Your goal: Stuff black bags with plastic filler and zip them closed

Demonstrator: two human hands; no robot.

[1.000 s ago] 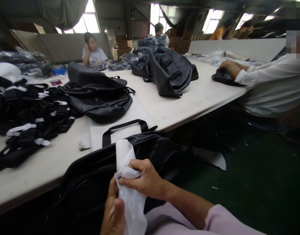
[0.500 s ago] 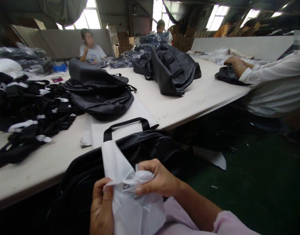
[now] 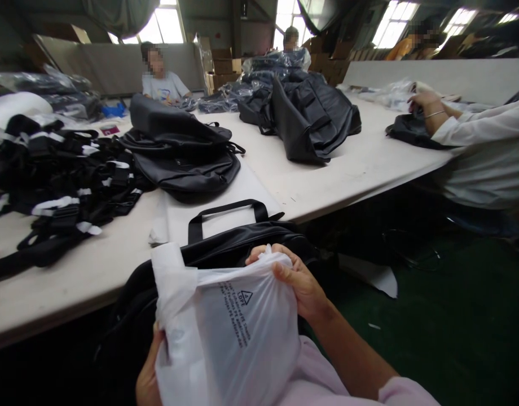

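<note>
Step in hand, as judged: white plastic film (image 3: 259, 332) being spread open, drawn out between both hands, near side, in front of the body. Right hand (image 3: 299, 276) pinches a bunched upper corner, thumb in front. Left hand (image 3: 149, 366) grasps the left edge; most of its fingers hidden behind the film, tightness unclear. Next move seems to call for both grips kept, pull even, gathered corner eased flat.

Film: thin, milky, creased, radiating folds at the pinch; dark print, "LDPE" legible. Far-left end forms a smooth, tube-like roll. Just beyond, black bag (image 3: 234, 243), soft sheen, rounded edge, flat webbing handle (image 3: 196, 230) standing in a squared loop. Left on pale, smooth table (image 3: 348, 180): tangled black straps (image 3: 65, 175), white bands.
</note>
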